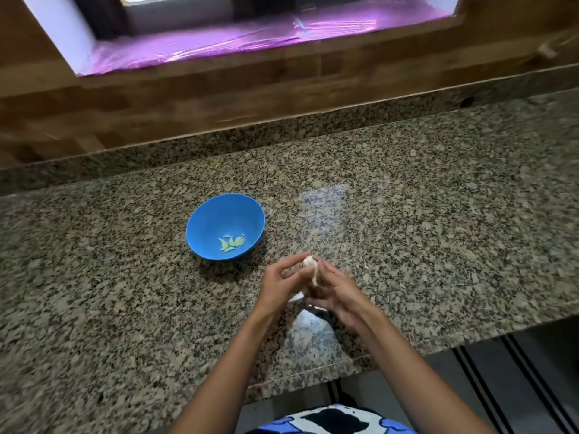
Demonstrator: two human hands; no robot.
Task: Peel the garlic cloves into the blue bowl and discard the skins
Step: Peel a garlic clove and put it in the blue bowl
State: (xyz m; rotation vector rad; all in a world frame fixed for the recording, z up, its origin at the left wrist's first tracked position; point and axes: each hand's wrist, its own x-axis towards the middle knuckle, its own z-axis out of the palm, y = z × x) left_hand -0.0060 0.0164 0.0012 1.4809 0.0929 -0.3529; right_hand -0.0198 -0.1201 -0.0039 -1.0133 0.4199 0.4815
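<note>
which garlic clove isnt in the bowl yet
The whitish clove held between the left hand and right hand; the other cloves lie inside the blue bowl.

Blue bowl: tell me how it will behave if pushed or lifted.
The bowl looks like thin plastic holding only a few cloves, so it is probably light. On the polished granite counter it would likely slide easily. Its wall curves in below a wide rim, so a push at the rim might tip it.

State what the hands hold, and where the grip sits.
A garlic clove, pinched between the fingertips of left hand and right hand; blur hides the exact spot.
</note>
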